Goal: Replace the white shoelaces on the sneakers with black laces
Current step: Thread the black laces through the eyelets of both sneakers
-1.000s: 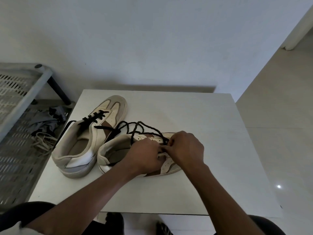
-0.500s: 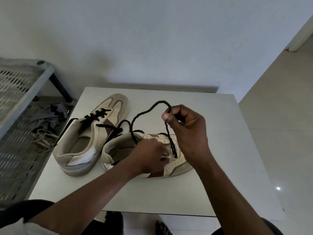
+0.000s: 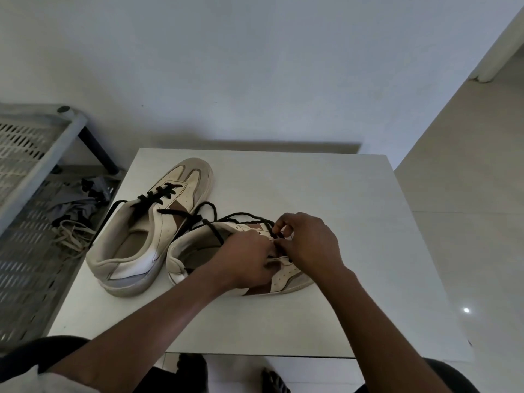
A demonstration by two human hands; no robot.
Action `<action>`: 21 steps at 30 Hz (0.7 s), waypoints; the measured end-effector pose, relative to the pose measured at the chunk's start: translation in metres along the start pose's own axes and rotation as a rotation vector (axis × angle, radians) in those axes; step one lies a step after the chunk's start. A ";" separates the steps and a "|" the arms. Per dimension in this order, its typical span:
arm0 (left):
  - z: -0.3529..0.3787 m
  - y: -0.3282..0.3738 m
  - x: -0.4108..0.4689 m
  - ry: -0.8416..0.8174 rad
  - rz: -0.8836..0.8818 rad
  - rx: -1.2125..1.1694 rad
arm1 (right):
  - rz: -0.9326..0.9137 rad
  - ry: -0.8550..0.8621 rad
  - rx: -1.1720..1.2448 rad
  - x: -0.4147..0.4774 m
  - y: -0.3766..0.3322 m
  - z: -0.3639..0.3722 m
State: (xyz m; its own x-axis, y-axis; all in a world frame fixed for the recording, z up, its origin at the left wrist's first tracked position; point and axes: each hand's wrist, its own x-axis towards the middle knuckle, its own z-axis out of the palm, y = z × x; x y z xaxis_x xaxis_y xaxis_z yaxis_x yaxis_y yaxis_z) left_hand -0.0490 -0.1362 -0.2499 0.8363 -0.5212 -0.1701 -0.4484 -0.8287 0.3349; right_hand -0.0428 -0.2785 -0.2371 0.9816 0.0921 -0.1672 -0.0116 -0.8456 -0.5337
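Pale walls and a tiled floor frame a small white surface (image 3: 326,194) where both sneakers lie side by side, touching. On the left, the left sneaker (image 3: 133,251) already carries a crossed lace (image 3: 158,194) in black through its eyelets, though the ends trail loose and untied, one toward the surface's left edge. What look like the old white laces (image 3: 71,236) lie heaped on the low mesh rack (image 3: 28,265) further left, off the surface, beside some dark cloth. So removal seems finished and one shoe is threaded.

The right sneaker (image 3: 286,276), near the middle, looks mid-lacing. Its working lace (image 3: 243,215), also black, arcs in slack loops over the collar and runs down into the hands, which hide how many eyelets are filled. By my reading, the rest of that row, evening out and tying remain.

The left hand (image 3: 243,259) has its grip clenched on the right sneaker's upper; a strand vanishes beneath it, and I cannot tell whether it pinches that too. The right hand (image 3: 309,242) has a curled grip, pinching the working lace at the eyelet row.
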 end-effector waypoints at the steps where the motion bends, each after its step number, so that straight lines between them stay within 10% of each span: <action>1: 0.000 0.000 0.000 -0.009 -0.003 -0.004 | -0.001 0.010 -0.015 -0.001 -0.001 0.002; 6: 0.001 -0.004 -0.001 -0.032 -0.014 -0.051 | -0.043 0.052 0.017 -0.001 -0.004 0.000; 15: 0.003 -0.004 0.001 0.045 0.007 -0.031 | -0.401 0.332 1.100 -0.011 -0.032 -0.031; 21: 0.001 -0.002 0.001 0.041 0.011 0.003 | 0.050 -0.130 0.308 0.005 0.011 -0.015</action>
State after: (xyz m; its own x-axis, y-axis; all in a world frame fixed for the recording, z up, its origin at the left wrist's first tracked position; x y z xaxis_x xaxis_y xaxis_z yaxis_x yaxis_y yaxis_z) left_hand -0.0478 -0.1355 -0.2520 0.8435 -0.5216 -0.1285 -0.4585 -0.8236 0.3338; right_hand -0.0348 -0.2954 -0.2312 0.9462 0.1372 -0.2930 -0.1357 -0.6539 -0.7443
